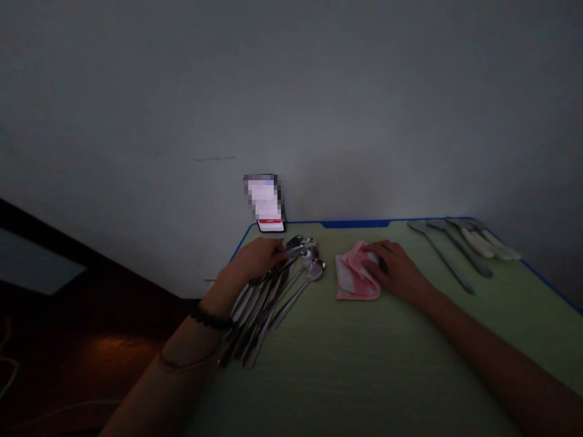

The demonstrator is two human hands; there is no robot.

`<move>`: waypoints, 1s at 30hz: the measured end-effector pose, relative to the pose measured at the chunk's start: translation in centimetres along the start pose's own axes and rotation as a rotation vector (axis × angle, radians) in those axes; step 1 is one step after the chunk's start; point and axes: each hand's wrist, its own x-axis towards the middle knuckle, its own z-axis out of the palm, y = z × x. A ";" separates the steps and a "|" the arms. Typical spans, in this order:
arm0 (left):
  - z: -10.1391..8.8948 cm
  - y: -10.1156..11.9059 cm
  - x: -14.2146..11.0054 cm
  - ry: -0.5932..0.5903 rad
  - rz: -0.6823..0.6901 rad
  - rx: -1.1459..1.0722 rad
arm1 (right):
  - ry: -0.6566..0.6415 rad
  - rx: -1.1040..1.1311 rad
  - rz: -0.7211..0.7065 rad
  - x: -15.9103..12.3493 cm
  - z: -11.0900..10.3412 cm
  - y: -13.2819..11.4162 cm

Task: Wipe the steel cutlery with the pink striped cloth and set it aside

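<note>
My left hand (259, 258), with a dark bead bracelet at the wrist, reaches over a pile of metal spoons (285, 300) and other cutlery. Its fingers are bent down and closed at the far part of the pile, around a piece of cutlery whose kind they hide. Spoon bowls point away from me, and the handles fan toward the table's near left side. A folded pink and white cloth (357, 282) lies right of the pile. My right hand (394, 270) grips the cloth's right side between thumb and fingers.
A phone (268, 203) with a lit screen leans against the wall behind the table (346, 364). At the far right lie several utensils, including long grey ones (464, 246) and some with pale handles (478, 243). Blue trim (355, 224) edges the table.
</note>
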 end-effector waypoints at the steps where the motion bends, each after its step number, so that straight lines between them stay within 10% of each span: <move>1: 0.2 -0.1 0.1 0.004 -0.004 0.005 | -0.007 -0.001 0.003 0.0 0.0 -0.1; 30: -0.1 1.9 -0.3 -0.037 0.196 -0.023 | -0.009 0.003 0.012 0.0 0.1 0.2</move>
